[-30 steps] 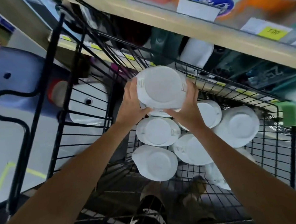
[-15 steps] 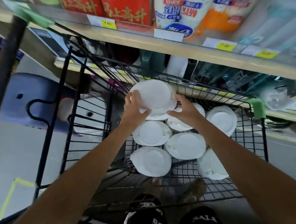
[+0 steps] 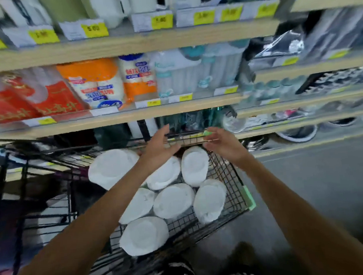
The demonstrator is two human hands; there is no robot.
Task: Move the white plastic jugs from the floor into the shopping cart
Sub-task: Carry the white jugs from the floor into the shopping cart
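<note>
Bare arms stretched forward, left grip, right grip close beside it, both loosely spread, palms inward

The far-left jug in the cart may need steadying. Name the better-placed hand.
Left, probably. The left hand is open and empty beside that jug; the right hand, also open, is over the cart at its far right, with other jugs between.

The jugs at six o'clock from my left hand are white plastic, smooth and matt. The cart holding them is thin black wire, seemingly metal, with a pale green plastic bumper at its four o'clock corner. At twelve o'clock, the shelf edge looks like pale matt wood, the price tags like paper, and the packs are wrapped in glossy film. At three o'clock the floor is smooth dull grey.
</note>
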